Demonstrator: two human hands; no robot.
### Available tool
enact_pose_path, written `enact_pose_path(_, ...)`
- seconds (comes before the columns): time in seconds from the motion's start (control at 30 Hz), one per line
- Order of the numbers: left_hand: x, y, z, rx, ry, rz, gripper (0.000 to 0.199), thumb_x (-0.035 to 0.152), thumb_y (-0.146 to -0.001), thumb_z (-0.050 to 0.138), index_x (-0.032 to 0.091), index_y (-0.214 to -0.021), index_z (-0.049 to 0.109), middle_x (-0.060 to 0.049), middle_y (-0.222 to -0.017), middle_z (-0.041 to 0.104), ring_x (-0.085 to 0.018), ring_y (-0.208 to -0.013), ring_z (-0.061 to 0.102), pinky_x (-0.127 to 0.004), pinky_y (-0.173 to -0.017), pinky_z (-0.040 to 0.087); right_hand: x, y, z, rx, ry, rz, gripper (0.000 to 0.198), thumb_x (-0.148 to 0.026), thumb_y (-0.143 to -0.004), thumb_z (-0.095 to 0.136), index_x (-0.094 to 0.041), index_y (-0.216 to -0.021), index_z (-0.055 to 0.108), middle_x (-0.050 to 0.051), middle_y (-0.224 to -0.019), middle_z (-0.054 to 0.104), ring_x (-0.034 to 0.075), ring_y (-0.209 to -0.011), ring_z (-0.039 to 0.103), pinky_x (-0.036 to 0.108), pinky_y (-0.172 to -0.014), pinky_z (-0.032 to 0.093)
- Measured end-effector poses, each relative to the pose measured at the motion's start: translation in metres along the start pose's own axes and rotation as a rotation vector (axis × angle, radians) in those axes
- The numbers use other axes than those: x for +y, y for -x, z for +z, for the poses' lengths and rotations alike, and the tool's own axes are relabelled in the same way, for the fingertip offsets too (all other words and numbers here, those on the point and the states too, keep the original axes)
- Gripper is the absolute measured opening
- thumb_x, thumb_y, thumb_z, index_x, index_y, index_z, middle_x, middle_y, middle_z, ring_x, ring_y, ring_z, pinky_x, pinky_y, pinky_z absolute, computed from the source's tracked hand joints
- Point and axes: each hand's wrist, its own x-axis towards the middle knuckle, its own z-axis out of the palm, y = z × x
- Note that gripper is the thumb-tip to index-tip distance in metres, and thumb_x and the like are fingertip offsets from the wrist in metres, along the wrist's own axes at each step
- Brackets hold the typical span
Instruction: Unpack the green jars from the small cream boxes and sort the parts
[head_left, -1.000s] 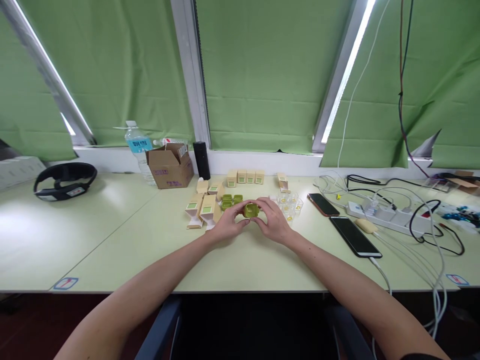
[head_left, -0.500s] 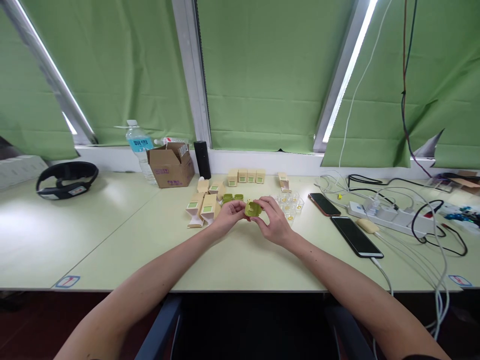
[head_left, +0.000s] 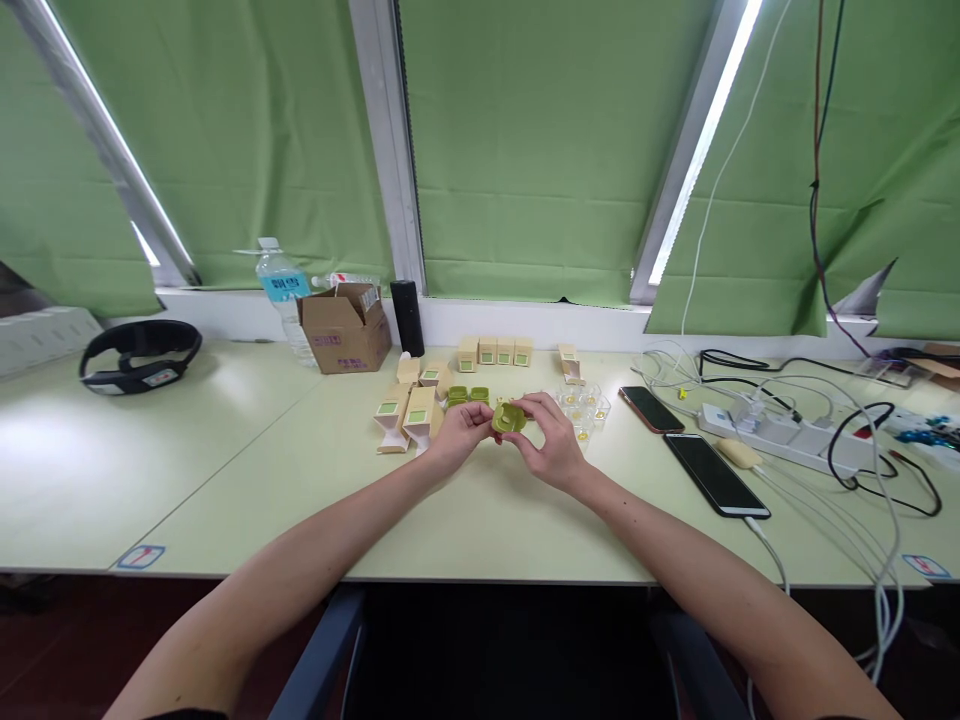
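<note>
Between my two hands, above the pale table, is a small olive-green plastic tray (head_left: 508, 418) with a hollow in it. My left hand (head_left: 463, 438) pinches its left edge, and my right hand (head_left: 551, 443) grips the right side with thumb and fingers. Behind my left hand lie more green trays (head_left: 469, 394), partly covered. Opened cardboard boxes (head_left: 421, 412) with green squares stand left of them. Several clear plastic cups (head_left: 589, 402) with yellowish centres cluster beyond my right hand, which partly hides them.
At the back stand a row of small closed boxes (head_left: 505, 351), a brown carton (head_left: 345, 328), a water bottle (head_left: 286, 300) and a black cylinder (head_left: 406, 318). A black headband (head_left: 141, 357) lies left. Rightward are two phones (head_left: 716, 475) and a power strip (head_left: 784, 440) with tangled cables.
Both hands keep their hold on the green tray, which looks almost unmoved. The whole view has shifted very slightly.
</note>
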Motion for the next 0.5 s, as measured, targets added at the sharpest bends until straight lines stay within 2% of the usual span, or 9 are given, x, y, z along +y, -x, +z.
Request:
enact_pose_path(0.2,-0.0031,0.0007,0.0019,0.054,-0.030,-0.015,0.041,0.043,-0.065,0.092,0.015,-0.073,0.062,-0.001,-0.064,0.069,-0.013,-0.059,0.064,-0.028,-0.066,0.053,0.0014,0.0006,0.0017,-0.001,-0.028,0.048,0.030,-0.036,-0.093,0.068,-0.022,-0.119,0.062,0.012,-0.107,0.063,0.026,-0.100,0.064,0.042,-0.081,0.061)
enact_pose_path(0.37,-0.0015,0.0013,0.0017,0.104,-0.081,-0.055,0.051,0.043,-0.067,0.090,0.020,-0.089,0.051,0.002,-0.062,0.070,-0.017,-0.060,0.069,-0.032,-0.069,0.055,0.0037,0.0017,0.0036,-0.008,-0.036,0.054,0.030,-0.035,-0.093,0.068,-0.023,-0.120,0.062,0.011,-0.107,0.063,0.026,-0.099,0.064,0.044,-0.081,0.061)
enact_pose_path(0.5,0.0011,0.0021,0.0017,0.051,-0.112,-0.050,0.054,0.044,-0.069,0.089,0.022,-0.092,0.046,0.003,-0.061,0.070,-0.020,-0.063,0.072,-0.033,-0.071,0.055,0.0048,0.0018,0.0039,-0.017,-0.025,0.045,0.031,-0.034,-0.093,0.067,-0.023,-0.122,0.061,0.012,-0.108,0.062,0.026,-0.098,0.064,0.043,-0.080,0.062)
